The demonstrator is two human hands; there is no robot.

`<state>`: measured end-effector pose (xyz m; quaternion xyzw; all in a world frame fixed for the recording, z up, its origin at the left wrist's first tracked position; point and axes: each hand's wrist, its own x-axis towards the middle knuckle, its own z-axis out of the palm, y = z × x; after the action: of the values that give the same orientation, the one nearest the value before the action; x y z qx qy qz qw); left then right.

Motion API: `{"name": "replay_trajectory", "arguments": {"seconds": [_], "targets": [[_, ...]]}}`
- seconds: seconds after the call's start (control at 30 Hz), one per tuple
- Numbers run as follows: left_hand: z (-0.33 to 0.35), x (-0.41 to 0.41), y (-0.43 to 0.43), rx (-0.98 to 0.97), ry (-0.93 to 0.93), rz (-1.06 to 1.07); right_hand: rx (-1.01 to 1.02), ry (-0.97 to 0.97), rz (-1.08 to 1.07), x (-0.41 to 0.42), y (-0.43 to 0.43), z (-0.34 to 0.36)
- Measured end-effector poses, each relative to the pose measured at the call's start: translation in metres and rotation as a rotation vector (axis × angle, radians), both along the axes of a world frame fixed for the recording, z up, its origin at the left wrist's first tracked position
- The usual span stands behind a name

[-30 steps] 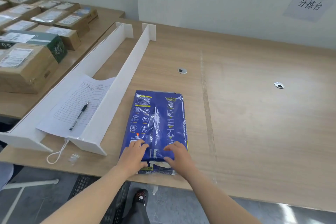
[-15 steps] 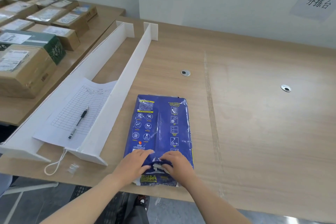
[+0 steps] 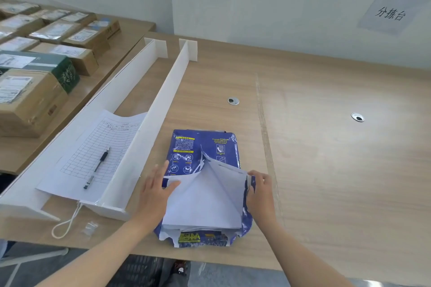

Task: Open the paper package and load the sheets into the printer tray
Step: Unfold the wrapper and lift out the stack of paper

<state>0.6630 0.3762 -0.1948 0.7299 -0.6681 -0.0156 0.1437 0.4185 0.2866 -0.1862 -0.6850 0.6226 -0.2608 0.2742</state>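
Note:
A blue paper package [image 3: 186, 147] lies flat on the wooden table [image 3: 326, 158] near its front edge. Its wrapper is torn open along the middle of the near half, and the white inside of two flaps [image 3: 224, 184] shows, spread left and right. My left hand [image 3: 156, 191] grips the left flap at the package's left side. My right hand [image 3: 260, 191] pinches the right flap at the right side. White sheets [image 3: 200, 209] show between the flaps. No printer or tray is in view.
A long white divider [image 3: 154, 123] runs left of the package, with a printed form [image 3: 98, 147] and a pen [image 3: 98, 165] beyond it. Cardboard parcels [image 3: 30, 98] fill the left table. A white cord loop [image 3: 67, 223] and two cable grommets [image 3: 233, 101] lie on the table.
Both hands were together on the closed seam at the package's near end. They have pulled apart sideways, tearing the wrapper open and folding its flaps outward.

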Motion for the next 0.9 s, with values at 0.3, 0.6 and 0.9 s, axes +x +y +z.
{"name": "replay_trajectory", "arguments": {"seconds": [0.3,0.6,0.9], "targets": [[0.002,-0.005,-0.013,0.180,-0.455,-0.377,-0.261,0.893,0.579,0.020,0.008,0.005],[-0.008,-0.006,-0.023,0.282,-0.360,-0.518,-0.106,0.910,0.886,0.049,0.010,-0.013],[-0.007,-0.002,-0.010,0.425,-0.290,-0.582,0.082,0.762,0.982,0.029,0.006,-0.021]]}}
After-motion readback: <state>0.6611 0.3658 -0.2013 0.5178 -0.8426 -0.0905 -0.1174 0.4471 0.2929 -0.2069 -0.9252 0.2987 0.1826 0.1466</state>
